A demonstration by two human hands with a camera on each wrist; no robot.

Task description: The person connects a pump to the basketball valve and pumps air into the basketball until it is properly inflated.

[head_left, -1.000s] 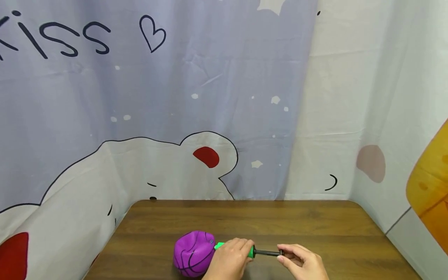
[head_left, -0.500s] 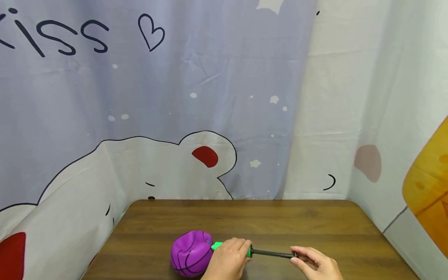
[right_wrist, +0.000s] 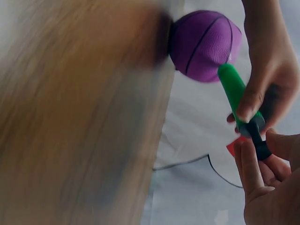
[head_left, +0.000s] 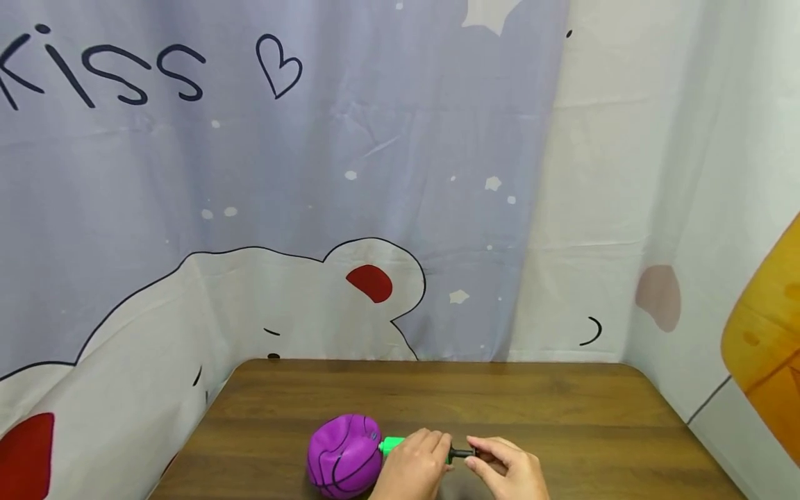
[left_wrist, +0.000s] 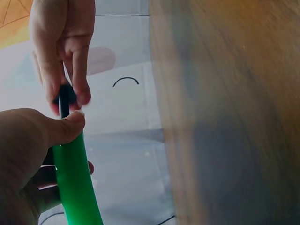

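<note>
A purple ball (head_left: pixel 345 458) with black lines, dented on its upper side, sits on the wooden table. The nozzle end of a green hand pump (head_left: pixel 391 444) meets the ball's right side. My left hand (head_left: pixel 414 467) grips the pump barrel, thumb along it in the left wrist view. At the pump's other end, my right hand (head_left: pixel 509 471) pinches the black handle (right_wrist: pixel 263 151) between thumb and fingers. Only a short length of the black rod (head_left: pixel 461 453) shows between the hands. In the right wrist view the green barrel (right_wrist: pixel 232 84) points at the ball (right_wrist: pixel 205 46).
The brown wooden table (head_left: pixel 562 403) has rounded back corners. Behind it and at both sides hangs a printed curtain (head_left: pixel 300 173) with cartoon figures, stars and lettering.
My right hand first drew the black rod out to the right, then moved back left, pushing it most of the way into the barrel. My left hand keeps its grip beside the ball.
</note>
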